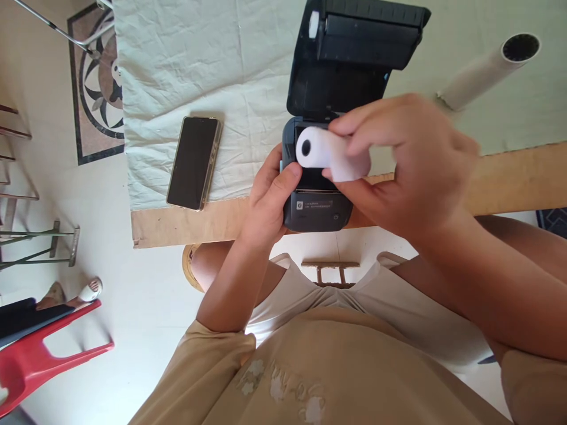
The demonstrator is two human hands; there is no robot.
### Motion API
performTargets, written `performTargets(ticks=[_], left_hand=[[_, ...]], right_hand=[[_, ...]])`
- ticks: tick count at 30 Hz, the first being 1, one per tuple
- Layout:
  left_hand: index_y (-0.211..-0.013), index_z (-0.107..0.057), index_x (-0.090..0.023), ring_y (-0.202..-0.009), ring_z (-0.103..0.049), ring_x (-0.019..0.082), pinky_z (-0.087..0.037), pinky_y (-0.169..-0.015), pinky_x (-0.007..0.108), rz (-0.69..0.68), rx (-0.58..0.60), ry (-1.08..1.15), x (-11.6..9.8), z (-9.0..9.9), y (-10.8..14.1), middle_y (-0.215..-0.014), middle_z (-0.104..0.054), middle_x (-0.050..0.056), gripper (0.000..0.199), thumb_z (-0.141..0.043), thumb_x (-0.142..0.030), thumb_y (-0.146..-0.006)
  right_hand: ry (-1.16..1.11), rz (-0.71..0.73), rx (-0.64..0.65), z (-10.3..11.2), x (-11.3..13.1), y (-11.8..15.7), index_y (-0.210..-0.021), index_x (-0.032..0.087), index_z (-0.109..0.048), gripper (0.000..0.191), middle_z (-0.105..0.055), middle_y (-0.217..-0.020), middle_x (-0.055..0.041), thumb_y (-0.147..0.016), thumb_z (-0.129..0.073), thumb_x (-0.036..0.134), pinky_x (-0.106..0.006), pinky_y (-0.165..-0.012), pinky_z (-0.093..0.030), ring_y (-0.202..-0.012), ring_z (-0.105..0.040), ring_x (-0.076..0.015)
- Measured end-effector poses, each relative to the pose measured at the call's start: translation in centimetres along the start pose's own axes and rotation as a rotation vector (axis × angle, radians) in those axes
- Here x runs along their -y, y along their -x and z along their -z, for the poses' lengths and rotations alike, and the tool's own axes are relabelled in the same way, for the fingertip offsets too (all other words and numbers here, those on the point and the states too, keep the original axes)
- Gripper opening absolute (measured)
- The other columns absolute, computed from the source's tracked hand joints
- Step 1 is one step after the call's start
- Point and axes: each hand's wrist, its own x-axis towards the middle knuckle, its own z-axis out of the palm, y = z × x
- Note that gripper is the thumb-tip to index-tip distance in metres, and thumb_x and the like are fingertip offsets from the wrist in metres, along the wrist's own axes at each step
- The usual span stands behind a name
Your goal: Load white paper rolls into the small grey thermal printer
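Note:
A dark grey portable label printer (pixel 316 215) sits at the table's front edge, its hinged lid (pixel 343 77) tipped fully back. My left hand (pixel 270 198) grips the printer by its left side, thumb on the rim. Between the thumb and fingers of my right hand (pixel 411 165) is a white paper roll (pixel 316 147), with a dark hole in its left end. The roll is over the printer's open compartment; whether it touches the bottom is hidden by my fingers and the paper.
On the pale green cloth (pixel 186 59) a smartphone (pixel 194 162) lies to the left, screen dark. A white cardboard tube (pixel 482 77) is at the right. Beyond the table's left side are a red plastic chair (pixel 31 360) and another person's foot (pixel 91 289).

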Motion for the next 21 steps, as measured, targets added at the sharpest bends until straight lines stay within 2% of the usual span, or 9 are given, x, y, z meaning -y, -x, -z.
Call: performTargets(ticks=[2, 5, 7, 9, 11, 14, 16, 19, 21], left_hand=[[-0.116, -0.083, -0.026, -0.144, -0.076, 0.032, -0.070, -0.095, 0.034, 0.002, 0.002, 0.001, -0.1, -0.1, 0.0, -0.114, -0.086, 0.006, 0.035, -0.077, -0.060, -0.108], [-0.118, -0.081, -0.026, -0.145, -0.075, 0.033, -0.067, -0.083, 0.031, 0.036, -0.001, -0.021, -0.4, -0.2, 0.0, -0.121, -0.085, 0.007, 0.038, -0.077, -0.062, -0.107], [-0.118, -0.080, -0.026, -0.143, -0.075, 0.034, -0.063, -0.074, 0.030, 0.055, -0.005, -0.043, -0.4, -0.1, 0.0, -0.125, -0.084, 0.007, 0.041, -0.077, -0.065, -0.106], [-0.119, -0.080, -0.026, -0.140, -0.075, 0.034, -0.060, -0.070, 0.031, 0.057, 0.001, -0.052, -0.1, 0.0, 0.0, -0.128, -0.083, 0.008, 0.045, -0.076, -0.069, -0.105], [-0.121, -0.080, -0.027, -0.135, -0.076, 0.033, -0.058, -0.067, 0.032, 0.034, 0.024, -0.047, 0.2, 0.3, 0.0, -0.130, -0.083, 0.008, 0.049, -0.073, -0.073, -0.106], [-0.124, -0.080, -0.029, -0.127, -0.077, 0.034, -0.057, -0.069, 0.036, -0.031, 0.099, -0.029, 0.8, 0.7, 0.0, -0.127, -0.082, 0.010, 0.062, -0.059, -0.084, -0.108], [-0.130, -0.079, -0.029, -0.120, -0.077, 0.032, -0.060, -0.075, 0.038, -0.053, 0.128, -0.031, 0.8, 0.9, -0.1, -0.123, -0.081, 0.010, 0.066, -0.055, -0.086, -0.108], [-0.133, -0.079, -0.029, -0.101, -0.073, 0.024, -0.062, -0.081, 0.037, -0.041, 0.106, -0.059, 0.8, 1.1, -0.2, -0.112, -0.079, 0.005, 0.051, -0.077, -0.071, -0.103], [-0.128, -0.080, -0.031, -0.091, -0.069, 0.021, -0.061, -0.081, 0.036, -0.038, 0.100, -0.066, 0.9, 1.3, -0.4, -0.107, -0.078, 0.002, 0.048, -0.091, -0.063, -0.094]], right_hand=[[0.106, 0.102, -0.100, -0.5, 0.1, -0.1, -0.100, 0.026, -0.065, 0.020, -0.088, -0.116, 0.0040, -0.103, -0.066, 0.006, -0.032, -0.089, -0.066, -0.103, -0.085, -0.0157], [0.157, 0.126, -0.145, -0.5, -0.6, -0.4, -0.100, 0.026, -0.066, 0.024, -0.089, -0.112, 0.0063, -0.100, -0.067, 0.002, -0.032, -0.081, -0.063, -0.096, -0.086, -0.0149], [0.159, 0.145, -0.077, -0.1, -1.2, -0.4, -0.105, 0.027, -0.070, 0.024, -0.090, -0.119, 0.0054, -0.099, -0.069, 0.003, -0.034, -0.084, -0.065, -0.104, -0.088, -0.0175], [0.151, 0.161, -0.009, 0.4, -1.5, -0.5, -0.104, 0.027, -0.072, 0.021, -0.089, -0.128, 0.0042, -0.100, -0.070, 0.006, -0.037, -0.093, -0.068, -0.120, -0.088, -0.0221], [0.126, 0.154, -0.018, 0.7, -1.2, -0.4, -0.098, 0.026, -0.072, 0.018, -0.089, -0.123, 0.0027, -0.102, -0.070, 0.009, -0.042, -0.100, -0.067, -0.125, -0.086, -0.0257], [0.097, 0.183, -0.098, 0.6, -0.1, 0.0, -0.094, 0.027, -0.069, 0.018, -0.085, -0.106, 0.0019, -0.100, -0.071, 0.010, -0.044, -0.091, -0.061, -0.101, -0.083, -0.0234], [0.070, 0.241, -0.110, 0.4, 0.6, 0.7, -0.096, 0.028, -0.066, 0.019, -0.083, -0.100, 0.0037, -0.099, -0.072, 0.010, -0.043, -0.083, -0.055, -0.088, -0.077, -0.0205], [0.019, 0.290, -0.073, 0.3, 1.1, 1.7, -0.096, 0.028, -0.062, 0.018, -0.080, -0.093, 0.0053, -0.103, -0.070, 0.013, -0.041, -0.077, -0.048, -0.088, -0.074, -0.0185], [0.001, 0.217, 0.074, 0.7, 0.9, 2.1, -0.099, 0.029, -0.067, 0.011, -0.079, -0.096, 0.0028, -0.108, -0.071, 0.024, -0.040, -0.081, -0.050, -0.101, -0.076, -0.0200]])
